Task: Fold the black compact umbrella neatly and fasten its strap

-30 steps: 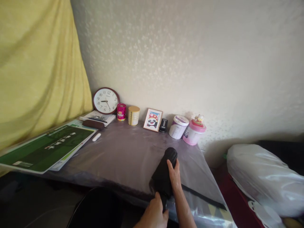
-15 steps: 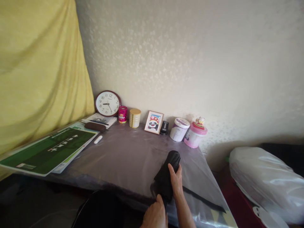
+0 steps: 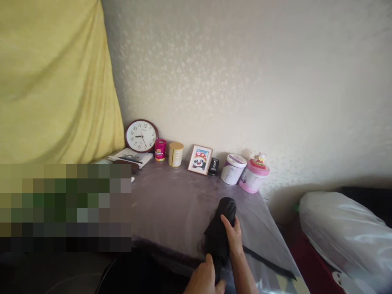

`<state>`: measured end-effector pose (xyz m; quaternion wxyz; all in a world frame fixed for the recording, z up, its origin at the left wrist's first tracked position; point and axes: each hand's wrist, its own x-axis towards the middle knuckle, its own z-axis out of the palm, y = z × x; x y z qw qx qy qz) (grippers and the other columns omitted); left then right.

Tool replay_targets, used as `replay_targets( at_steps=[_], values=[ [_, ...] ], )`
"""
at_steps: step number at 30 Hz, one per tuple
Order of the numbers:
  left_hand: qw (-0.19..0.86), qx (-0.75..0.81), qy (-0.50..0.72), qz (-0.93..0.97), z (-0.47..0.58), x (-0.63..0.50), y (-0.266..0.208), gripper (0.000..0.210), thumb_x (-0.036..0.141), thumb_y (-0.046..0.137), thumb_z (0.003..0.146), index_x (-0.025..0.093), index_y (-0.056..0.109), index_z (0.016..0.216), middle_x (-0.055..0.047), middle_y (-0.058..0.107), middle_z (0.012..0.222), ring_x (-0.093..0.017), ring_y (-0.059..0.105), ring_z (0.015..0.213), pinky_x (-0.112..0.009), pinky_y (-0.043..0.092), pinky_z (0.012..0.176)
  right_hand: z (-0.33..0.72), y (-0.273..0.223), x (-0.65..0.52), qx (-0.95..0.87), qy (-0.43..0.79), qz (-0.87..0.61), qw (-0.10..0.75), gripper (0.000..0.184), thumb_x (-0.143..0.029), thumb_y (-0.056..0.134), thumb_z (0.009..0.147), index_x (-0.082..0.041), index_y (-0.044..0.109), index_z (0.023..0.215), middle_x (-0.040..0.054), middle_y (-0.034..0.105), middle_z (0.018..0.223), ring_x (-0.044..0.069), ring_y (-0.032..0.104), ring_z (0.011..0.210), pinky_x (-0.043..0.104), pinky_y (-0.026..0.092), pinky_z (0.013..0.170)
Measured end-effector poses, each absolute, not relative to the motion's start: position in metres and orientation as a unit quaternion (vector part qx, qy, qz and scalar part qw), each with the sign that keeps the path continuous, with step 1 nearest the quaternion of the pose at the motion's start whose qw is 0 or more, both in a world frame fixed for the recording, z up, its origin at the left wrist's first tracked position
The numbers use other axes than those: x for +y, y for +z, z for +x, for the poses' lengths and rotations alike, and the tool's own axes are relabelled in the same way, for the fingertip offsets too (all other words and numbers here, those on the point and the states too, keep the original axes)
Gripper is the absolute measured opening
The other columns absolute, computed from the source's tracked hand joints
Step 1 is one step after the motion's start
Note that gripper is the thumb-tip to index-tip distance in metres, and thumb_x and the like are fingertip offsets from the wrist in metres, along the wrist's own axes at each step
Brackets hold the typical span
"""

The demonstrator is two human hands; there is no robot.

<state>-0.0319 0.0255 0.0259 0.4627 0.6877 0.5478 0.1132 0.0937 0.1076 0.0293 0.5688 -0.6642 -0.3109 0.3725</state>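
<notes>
A folded black umbrella [image 3: 221, 228] is held over the front right part of the table, its top end pointing up and away from me. My right hand [image 3: 234, 237] wraps round the bundled canopy from the right side, thumb across the near face. Lower down, my left hand [image 3: 203, 277] is closed around the handle end, which its fingers mostly hide. A loose flap of black fabric sticks out on the canopy's left side. On the table to the right of my right wrist lies a long, thin black strip [image 3: 269, 263].
Along the wall stand a clock [image 3: 141, 136], a pink can [image 3: 160, 150], a yellow-lidded tin [image 3: 176, 155], a panda picture frame [image 3: 200, 159], a white tub [image 3: 233, 169] and a pink-lidded tub [image 3: 254, 176]. A large plastic-wrapped bundle [image 3: 346, 228] sits right of the table [image 3: 171, 204]. Pixelation covers the left.
The view has shifted slightly, so everything sits a little further right and lower. Both hands keep hold of the umbrella. Left-hand fingers now show right of the handle.
</notes>
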Motion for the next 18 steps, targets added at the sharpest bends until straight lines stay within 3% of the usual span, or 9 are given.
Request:
replay_targets(
  at_steps=[3,6,10,13,18],
  values=[
    [0.681,0.428,0.216,0.554,-0.033,0.03,0.017,0.039,0.038,0.058,0.071,0.013,0.057,0.1,-0.005,0.063,0.083,-0.019,0.057,0.077,-0.028,0.041,0.072,0.098,0.036,0.104,-0.267,0.444,-0.62,0.589,0.065,-0.048,0.072,0.055,-0.015,0.058,0.109,0.0031,0.07,0.084,0.023,0.065,0.079,0.029,0.052,0.065],
    [0.788,0.348,0.225,0.455,-0.03,0.031,0.015,0.033,0.045,0.052,0.071,0.014,0.059,0.08,0.001,0.055,0.062,-0.011,0.047,0.055,-0.024,0.038,0.06,0.099,0.043,0.101,-0.241,0.488,-0.578,0.608,0.062,-0.048,0.071,0.058,-0.016,0.059,0.11,0.0024,0.071,0.084,0.021,0.066,0.075,0.028,0.052,0.064],
    [0.795,0.358,0.228,0.434,-0.024,0.026,0.021,0.022,0.037,0.058,0.065,0.017,0.056,0.073,0.004,0.05,0.057,-0.009,0.044,0.052,-0.022,0.034,0.056,0.095,0.049,0.098,-0.252,0.496,-0.558,0.616,0.064,-0.047,0.072,0.059,-0.019,0.057,0.114,0.0004,0.07,0.083,0.021,0.066,0.075,0.028,0.052,0.066],
    [0.775,0.388,0.236,0.438,-0.021,0.023,0.023,0.021,0.029,0.059,0.065,0.018,0.058,0.082,0.004,0.05,0.059,-0.011,0.048,0.056,-0.023,0.035,0.058,0.093,0.05,0.096,-0.283,0.465,-0.564,0.621,0.061,-0.047,0.071,0.061,-0.021,0.056,0.114,-0.0009,0.07,0.088,0.02,0.064,0.081,0.027,0.051,0.07],
    [0.637,0.456,0.33,0.526,-0.021,0.024,0.01,0.048,0.025,0.063,0.062,0.018,0.051,0.108,-0.003,0.061,0.088,-0.021,0.056,0.092,-0.028,0.039,0.08,0.086,0.049,0.091,-0.349,0.383,-0.593,0.617,0.055,-0.047,0.069,0.064,-0.02,0.056,0.111,-0.0005,0.068,0.09,0.02,0.062,0.086,0.026,0.049,0.072]
  ],
)
